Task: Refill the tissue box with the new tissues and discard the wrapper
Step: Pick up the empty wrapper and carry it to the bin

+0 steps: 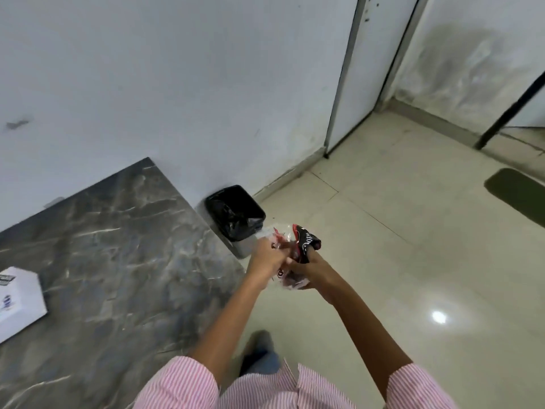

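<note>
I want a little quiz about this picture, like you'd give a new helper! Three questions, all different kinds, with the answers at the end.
1. True or false: the wrapper is already inside the bin.
2. What holds the wrapper? A) only the left hand B) only the right hand C) both hands
3. Fill in: the white tissue box sits on the dark marble ____.

Key:
1. False; it is crumpled in the hands, short of the bin.
2. C
3. counter
</note>
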